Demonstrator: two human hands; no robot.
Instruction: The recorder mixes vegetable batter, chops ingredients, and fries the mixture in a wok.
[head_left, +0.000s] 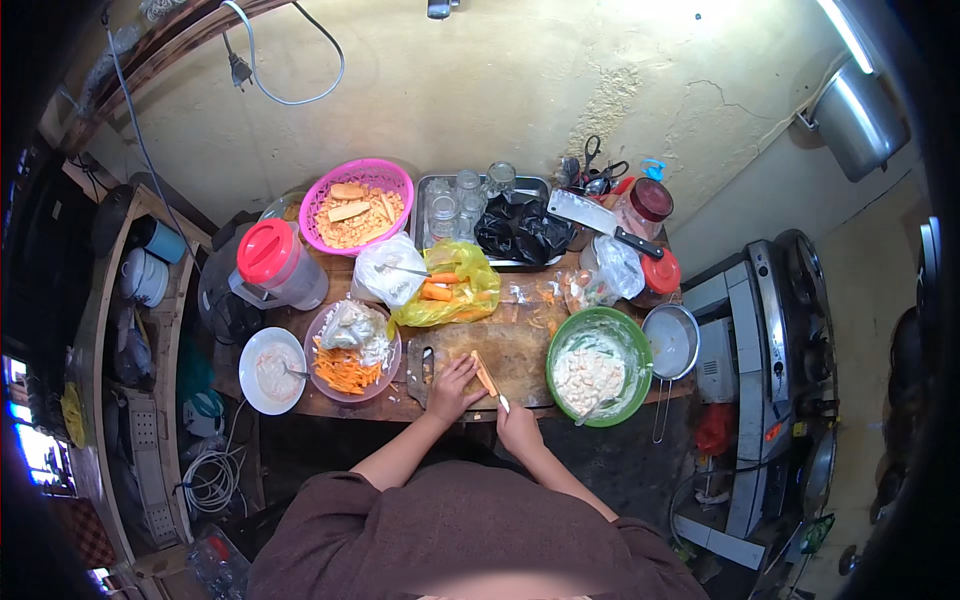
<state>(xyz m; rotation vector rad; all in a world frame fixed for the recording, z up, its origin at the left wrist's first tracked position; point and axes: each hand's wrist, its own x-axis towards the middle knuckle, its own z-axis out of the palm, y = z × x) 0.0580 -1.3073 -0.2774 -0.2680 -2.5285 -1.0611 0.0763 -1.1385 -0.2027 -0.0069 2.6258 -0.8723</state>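
Fingers of my left hand (452, 386) rest along a long orange carrot piece (484, 375), steadying it on the worn wooden cutting board (517, 349). My right hand (519, 431) grips a small knife (503, 403) at the near end of that piece; the handle is mostly hidden in the fist. To the left of the board, a pink bowl (321, 386) holds carrot sticks (345, 371), white shreds and a crumpled clear plastic bag. On the right stands a green bowl (646, 352) of white creamy mixture with a spoon in it.
Behind the board lie a yellow plastic bag (484, 296) with carrots and a pink basket (409, 199) of diced pieces. A cleaver (585, 213) lies by a black bag (517, 229). A white bowl (251, 352), red-lidded pitcher (300, 281) and metal strainer (671, 341) stand near the sides.
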